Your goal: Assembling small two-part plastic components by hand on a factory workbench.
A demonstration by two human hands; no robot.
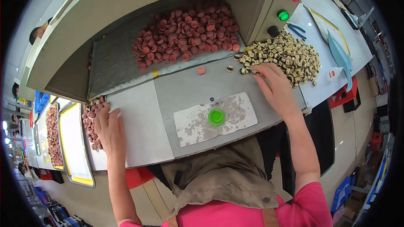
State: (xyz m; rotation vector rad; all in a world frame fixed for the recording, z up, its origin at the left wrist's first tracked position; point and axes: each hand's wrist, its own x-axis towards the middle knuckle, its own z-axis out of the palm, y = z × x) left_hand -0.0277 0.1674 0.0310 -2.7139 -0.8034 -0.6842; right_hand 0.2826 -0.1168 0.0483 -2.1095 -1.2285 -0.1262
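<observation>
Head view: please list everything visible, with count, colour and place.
Machine: 1, beige, top
Round controls: 3, red, green, black, machine post
Cup-shaped pieces: uncountable heap, pink, inside machine
Block heap: uncountable pieces, cream and brown, right
Left pile: uncountable pieces, pink and dark, table's left
Sheet: 1, stained white, table front
Pot: 1, green, on sheet
Pliers: 1, blue, behind block heap
Bottle: 1, white, right
Curved object: 1, pale blue, right
Trays: several, white and yellow, left and right
Table: 1, grey and white, centre
Background items: many, mixed, edges
Apron: 1, brown, bottom
Left hand: 1, bare, at left pile
Right hand: 1, bare, at block heap
</observation>
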